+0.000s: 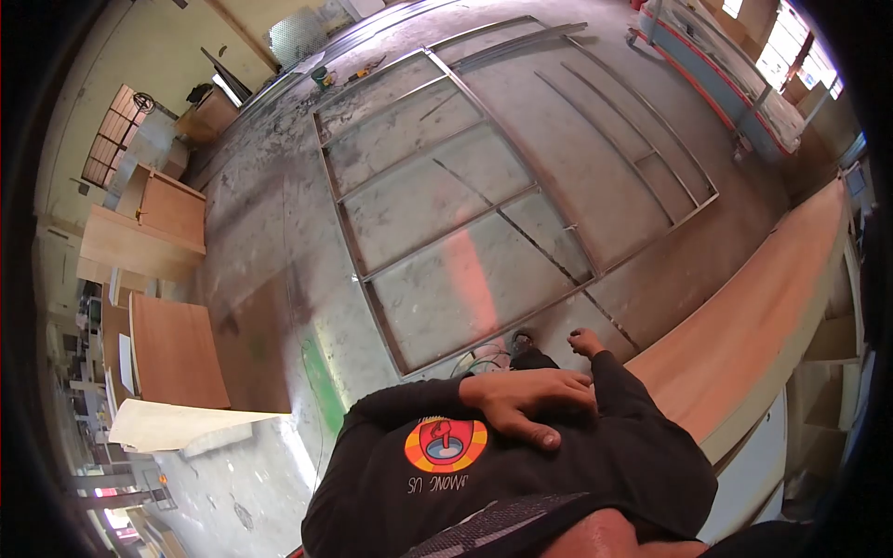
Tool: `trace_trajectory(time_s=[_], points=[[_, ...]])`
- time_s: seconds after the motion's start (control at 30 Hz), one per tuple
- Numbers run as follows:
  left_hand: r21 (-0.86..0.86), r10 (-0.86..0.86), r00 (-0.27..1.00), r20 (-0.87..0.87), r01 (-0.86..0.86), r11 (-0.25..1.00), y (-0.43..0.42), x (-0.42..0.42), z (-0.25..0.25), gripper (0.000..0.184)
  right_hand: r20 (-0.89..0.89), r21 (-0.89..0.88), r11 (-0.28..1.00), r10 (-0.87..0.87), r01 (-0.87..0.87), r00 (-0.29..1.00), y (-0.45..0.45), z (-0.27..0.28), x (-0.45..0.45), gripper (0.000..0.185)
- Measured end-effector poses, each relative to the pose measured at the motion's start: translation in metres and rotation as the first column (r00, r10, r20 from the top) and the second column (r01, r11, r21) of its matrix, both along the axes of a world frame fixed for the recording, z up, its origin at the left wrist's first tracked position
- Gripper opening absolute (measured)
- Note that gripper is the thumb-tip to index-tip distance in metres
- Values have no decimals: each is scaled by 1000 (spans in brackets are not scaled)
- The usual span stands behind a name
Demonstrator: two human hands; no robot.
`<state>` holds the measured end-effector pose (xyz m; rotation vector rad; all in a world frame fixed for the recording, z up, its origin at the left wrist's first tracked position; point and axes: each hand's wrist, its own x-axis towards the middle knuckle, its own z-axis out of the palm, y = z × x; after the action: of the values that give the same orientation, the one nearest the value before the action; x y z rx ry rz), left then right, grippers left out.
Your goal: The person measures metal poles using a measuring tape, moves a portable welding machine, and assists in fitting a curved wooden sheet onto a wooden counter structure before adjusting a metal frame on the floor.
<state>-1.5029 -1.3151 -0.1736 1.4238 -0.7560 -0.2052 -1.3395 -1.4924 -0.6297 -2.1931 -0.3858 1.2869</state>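
Observation:
My left hand [528,402] lies across the front of my black shirt [372,465], over the belly, with its thumb apart from the fingers and nothing in it. Beyond it, my right hand [584,342] hangs low over the floor, its fingers curled in and no object visible in them. A shoe [523,342] shows just left of that hand. On the floor ahead lies a large metal frame [446,229] with several crossbars. Neither hand touches it.
Wooden panels and cabinets [177,349] stand at the left. A long curved wooden panel [744,316] runs along the right. Loose metal bars [521,45] lie across the frame's far end. Thin cables [482,355] are near my feet. A wrapped structure [726,74] stands at the far right.

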Motion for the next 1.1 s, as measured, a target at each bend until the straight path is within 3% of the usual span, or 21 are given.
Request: trace_trajectory(time_s=[0.07,0.13,0.17,0.27,0.4,0.47,0.53,0.57,0.73,0.87,0.93,1.0,1.07,1.1], points=[[29,-63,998,-6,63,998,5,25,-10,62,60,41,999,-5,3,998,6,-3,27,29],[-65,-200,976,88,206,976,6,47,-21,60,108,98,989,-122,111,987,16,16,53,32],[-24,-233,965,120,238,971,9,57,-24,58,-17,118,955,-272,273,962,23,24,60,33],[-52,-216,964,153,226,973,13,87,-18,59,21,135,950,-288,283,957,38,39,71,33],[-242,-263,962,74,273,931,29,124,-12,63,40,94,991,-95,91,995,59,36,67,32],[-236,-265,960,97,280,930,43,146,-21,61,117,126,992,13,-27,993,62,-1,61,39],[-218,-398,910,119,415,883,62,171,-41,59,4,75,987,140,-140,990,75,15,67,39],[-222,-369,916,157,397,891,73,184,-47,58,-12,78,979,189,-188,982,81,22,69,39],[-210,-331,923,196,369,906,159,254,-74,56,-24,92,972,218,-215,976,107,27,127,36],[-263,-275,951,142,304,915,233,299,-108,51,56,105,991,81,-87,995,128,61,215,34],[-212,-230,972,-37,217,953,284,308,-112,44,154,89,996,3,-17,988,142,69,260,33],[-177,-200,978,-60,187,966,315,316,-127,39,310,-55,997,-38,58,950,161,49,305,30],[-30,-25,993,-116,22,999,355,316,-113,36,98,197,876,-464,440,881,194,59,324,25],[-32,-34,993,-117,31,999,365,317,-112,36,98,195,873,-472,448,876,213,70,328,25]])
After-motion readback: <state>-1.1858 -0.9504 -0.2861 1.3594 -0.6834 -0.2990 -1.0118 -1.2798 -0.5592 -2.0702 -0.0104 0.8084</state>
